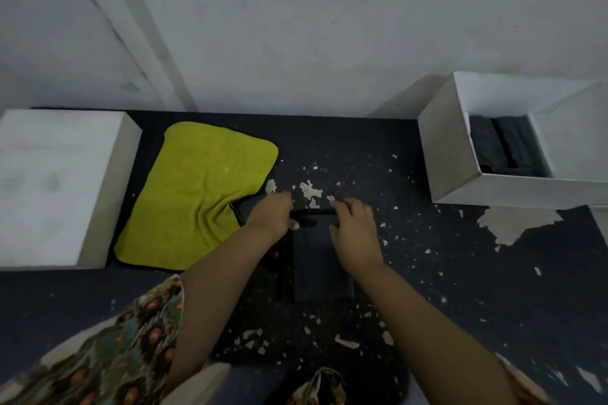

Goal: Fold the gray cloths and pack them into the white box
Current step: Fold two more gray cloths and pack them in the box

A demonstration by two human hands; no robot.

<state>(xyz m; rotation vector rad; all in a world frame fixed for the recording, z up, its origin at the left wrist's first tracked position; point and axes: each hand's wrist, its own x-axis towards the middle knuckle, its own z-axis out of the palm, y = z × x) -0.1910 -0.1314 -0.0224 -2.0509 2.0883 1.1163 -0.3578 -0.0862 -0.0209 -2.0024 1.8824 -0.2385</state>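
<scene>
Both hands are pinching the far edge of a dark gray folded cloth (320, 260) lying on the worn dark table (427, 273): left hand (273, 217) at one corner, right hand (353, 228) at the other. If either pinch is slipping, the fold is likely skewing, fitting poorly beside the cloths already in the open white cardboard box (460, 174) at right.

from my feed i see a dark navy tabletop (427, 256), its coating flaked off in pale chips and one larger patch (516, 223) at the right. behind it stands a plain whitish wall (312, 26) with a pale vertical strip (131, 26) at the left. the light is dim.
</scene>
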